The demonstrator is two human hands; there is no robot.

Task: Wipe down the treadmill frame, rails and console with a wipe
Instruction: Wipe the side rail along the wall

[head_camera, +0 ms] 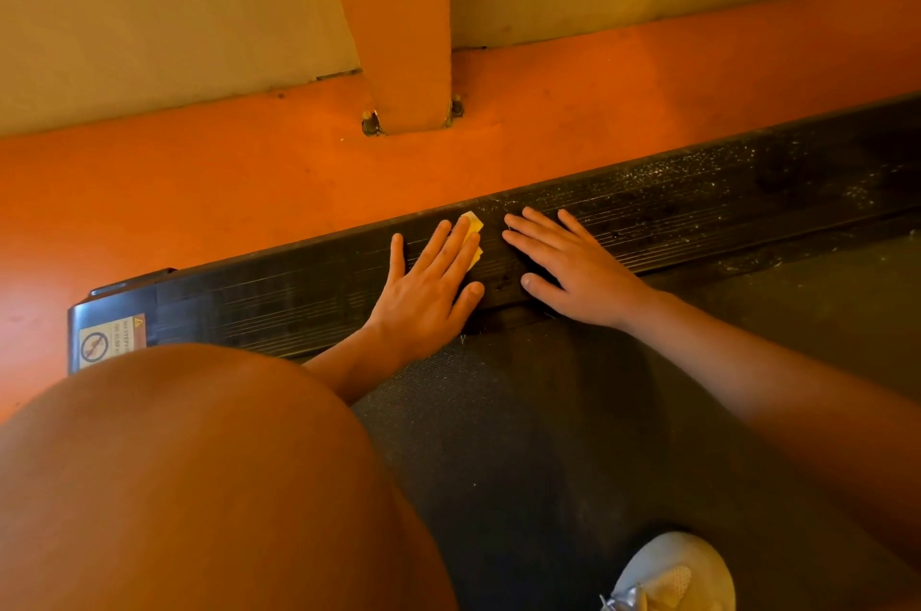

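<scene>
A black ribbed side rail of the treadmill runs diagonally from lower left to upper right. My left hand lies flat on it with straight fingers, pressing a small yellowish wipe whose edges peek out past the fingertips. My right hand rests flat on the rail just to the right, fingers spread, holding nothing. Right of the hands the rail is speckled with pale dust; the stretch to the left looks darker and cleaner.
The dark running belt lies below the rail. A rail end cap with a warning sticker is at the left. Orange floor and an orange bolted post stand beyond. My knee and a white shoe fill the foreground.
</scene>
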